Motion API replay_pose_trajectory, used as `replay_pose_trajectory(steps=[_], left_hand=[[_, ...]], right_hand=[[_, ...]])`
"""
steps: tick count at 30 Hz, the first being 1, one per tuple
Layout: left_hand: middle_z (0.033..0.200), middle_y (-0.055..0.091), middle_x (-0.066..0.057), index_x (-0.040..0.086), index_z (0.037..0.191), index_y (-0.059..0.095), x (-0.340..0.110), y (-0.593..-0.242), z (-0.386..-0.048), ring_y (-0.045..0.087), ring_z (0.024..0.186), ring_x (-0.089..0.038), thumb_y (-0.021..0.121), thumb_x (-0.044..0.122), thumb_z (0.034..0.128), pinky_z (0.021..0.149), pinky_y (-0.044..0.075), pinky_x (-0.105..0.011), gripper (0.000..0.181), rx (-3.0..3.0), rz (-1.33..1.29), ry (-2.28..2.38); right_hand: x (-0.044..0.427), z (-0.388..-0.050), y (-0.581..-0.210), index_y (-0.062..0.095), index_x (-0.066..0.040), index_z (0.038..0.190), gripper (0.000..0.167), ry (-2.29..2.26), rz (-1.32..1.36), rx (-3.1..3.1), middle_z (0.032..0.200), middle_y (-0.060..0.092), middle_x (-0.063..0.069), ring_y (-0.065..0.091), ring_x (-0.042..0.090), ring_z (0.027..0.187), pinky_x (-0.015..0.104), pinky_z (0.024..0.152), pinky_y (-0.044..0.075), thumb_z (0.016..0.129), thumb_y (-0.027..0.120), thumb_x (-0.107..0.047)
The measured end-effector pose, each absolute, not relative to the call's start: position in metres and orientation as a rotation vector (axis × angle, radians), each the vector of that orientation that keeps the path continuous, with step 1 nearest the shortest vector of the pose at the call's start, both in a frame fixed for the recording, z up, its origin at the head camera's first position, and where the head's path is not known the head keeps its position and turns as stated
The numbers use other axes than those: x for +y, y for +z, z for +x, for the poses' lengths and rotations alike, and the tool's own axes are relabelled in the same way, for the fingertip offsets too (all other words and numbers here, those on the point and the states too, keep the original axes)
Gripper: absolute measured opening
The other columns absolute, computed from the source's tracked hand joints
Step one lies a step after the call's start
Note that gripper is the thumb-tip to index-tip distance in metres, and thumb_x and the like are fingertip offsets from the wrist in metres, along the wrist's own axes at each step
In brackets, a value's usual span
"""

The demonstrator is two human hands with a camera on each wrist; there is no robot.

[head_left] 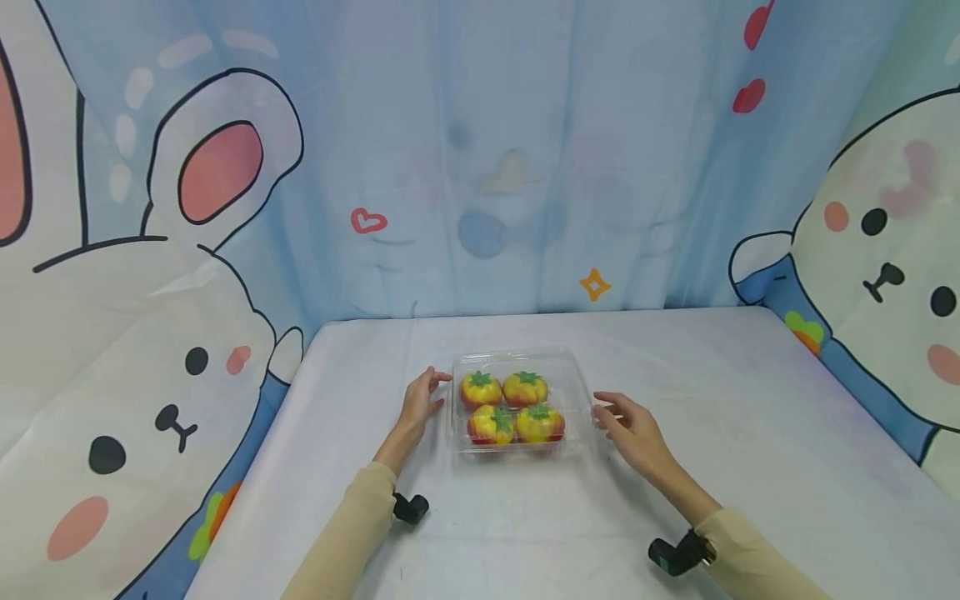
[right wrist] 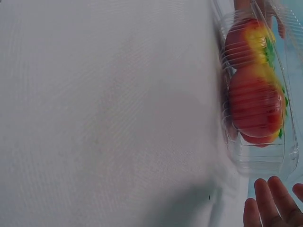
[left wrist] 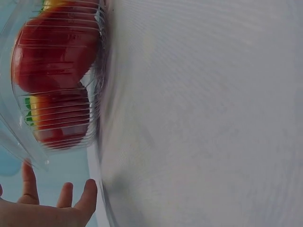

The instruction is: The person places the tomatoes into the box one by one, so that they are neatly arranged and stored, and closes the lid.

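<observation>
A clear plastic clamshell box (head_left: 579, 421) sits on the white table in the head view, its ribbed walls showing in both wrist views. Inside are several yellow-and-red fruits (head_left: 539, 423) with green leafy tops. My left hand (head_left: 418, 402) is at the box's left side, fingers loosely extended; in the left wrist view one fingertip (left wrist: 27, 168) comes up to the rim, and I cannot tell whether it touches. On the opposite side, my right hand (head_left: 630, 429) lies beside the right edge with relaxed fingers. A small gap shows there in the right wrist view. Neither hand grips anything.
A white cloth covers the table (head_left: 480, 533). Behind it hangs a light blue curtain (head_left: 510, 167), with printed cartoon animals to the left and right. Black wrist cameras (head_left: 678, 552) are strapped over the beige sleeves (head_left: 348, 533).
</observation>
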State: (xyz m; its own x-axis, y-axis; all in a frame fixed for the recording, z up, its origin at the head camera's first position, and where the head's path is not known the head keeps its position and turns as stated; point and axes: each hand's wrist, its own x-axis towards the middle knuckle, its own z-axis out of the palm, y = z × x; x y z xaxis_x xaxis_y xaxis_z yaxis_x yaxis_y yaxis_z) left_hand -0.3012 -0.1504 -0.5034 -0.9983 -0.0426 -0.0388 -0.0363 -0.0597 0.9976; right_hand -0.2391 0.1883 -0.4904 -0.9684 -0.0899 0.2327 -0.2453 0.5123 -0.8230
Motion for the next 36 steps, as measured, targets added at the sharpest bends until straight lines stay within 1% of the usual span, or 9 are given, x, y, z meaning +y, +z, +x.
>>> replay_pose_trajectory(steps=[5,8,11,14,16,21,25,29,36], left_hand=[[0.158,0.023,-0.025,-0.015,0.119,0.057,-0.151,-0.504,-0.298,0.022,0.145,-0.045,0.031,0.033,0.1056,0.110,0.036,-0.055,0.056,-2.173,0.099,-2.280],[0.159,0.021,-0.025,-0.015,0.120,0.056,-0.152,-0.504,-0.297,0.022,0.144,-0.046,0.031,0.034,0.1061,0.109,0.037,-0.055,0.056,-2.178,0.090,-2.281],[0.158,0.019,-0.028,-0.018,0.120,0.054,-0.152,-0.503,-0.297,0.022,0.144,-0.047,0.030,0.031,0.1067,0.109,0.037,-0.057,0.056,-2.169,0.075,-2.294],[0.157,0.021,-0.030,-0.021,0.121,0.051,-0.149,-0.489,-0.286,0.022,0.143,-0.048,0.031,0.025,0.1065,0.109,0.036,-0.058,0.053,-2.169,0.073,-2.299],[0.156,0.023,-0.031,-0.022,0.120,0.050,-0.149,-0.489,-0.286,0.023,0.142,-0.049,0.030,0.023,0.1061,0.108,0.036,-0.058,0.051,-2.177,0.071,-2.280],[0.155,0.026,-0.030,-0.018,0.118,0.055,-0.151,-0.506,-0.296,0.024,0.143,-0.046,0.031,0.027,0.1062,0.108,0.037,-0.058,0.052,-2.165,0.047,-2.251],[0.153,0.030,-0.030,-0.015,0.117,0.057,-0.150,-0.507,-0.297,0.025,0.143,-0.045,0.031,0.028,0.1063,0.107,0.039,-0.057,0.052,-2.170,0.030,-2.223],[0.150,0.036,-0.029,-0.014,0.116,0.058,-0.149,-0.507,-0.297,0.029,0.142,-0.045,0.032,0.029,0.1055,0.105,0.041,-0.056,0.051,-2.164,0.047,-2.211],[0.149,0.037,-0.028,-0.015,0.117,0.058,-0.149,-0.506,-0.295,0.029,0.142,-0.045,0.033,0.029,0.1053,0.105,0.042,-0.056,0.051,-2.172,0.074,-2.215]], right_hand=[[0.190,-0.236,-0.494,0.057,0.003,0.131,0.040,1.446,0.305,-2.612,0.094,0.072,0.016,0.069,0.034,0.083,0.024,0.064,0.052,0.099,0.058,-0.020],[0.192,-0.235,-0.495,0.056,0.003,0.132,0.041,1.434,0.312,-2.621,0.092,0.072,0.014,0.069,0.032,0.081,0.024,0.063,0.052,0.098,0.059,-0.020],[0.193,-0.235,-0.497,0.056,0.003,0.132,0.041,1.432,0.309,-2.636,0.089,0.072,0.014,0.069,0.031,0.079,0.025,0.063,0.052,0.097,0.059,-0.019],[0.194,-0.232,-0.497,0.055,0.004,0.132,0.043,1.446,0.308,-2.660,0.087,0.072,0.013,0.069,0.029,0.076,0.024,0.062,0.051,0.096,0.061,-0.017],[0.194,-0.230,-0.498,0.055,0.005,0.132,0.043,1.476,0.306,-2.668,0.087,0.072,0.014,0.070,0.028,0.076,0.024,0.062,0.052,0.095,0.062,-0.017],[0.197,-0.229,-0.498,0.053,0.006,0.133,0.045,1.573,0.319,-2.672,0.089,0.073,0.013,0.071,0.023,0.079,0.026,0.065,0.056,0.095,0.064,-0.015],[0.201,-0.230,-0.496,0.048,0.006,0.138,0.053,1.669,0.363,-2.662,0.085,0.072,0.012,0.071,0.019,0.081,0.026,0.070,0.057,0.094,0.067,-0.017],[0.203,-0.230,-0.497,0.044,0.004,0.142,0.058,1.746,0.369,-2.664,0.084,0.072,0.012,0.072,0.020,0.084,0.025,0.073,0.056,0.094,0.067,-0.020],[0.202,-0.232,-0.498,0.042,0.002,0.144,0.055,1.808,0.351,-2.669,0.087,0.072,0.014,0.071,0.028,0.088,0.024,0.076,0.057,0.095,0.063,-0.013]])
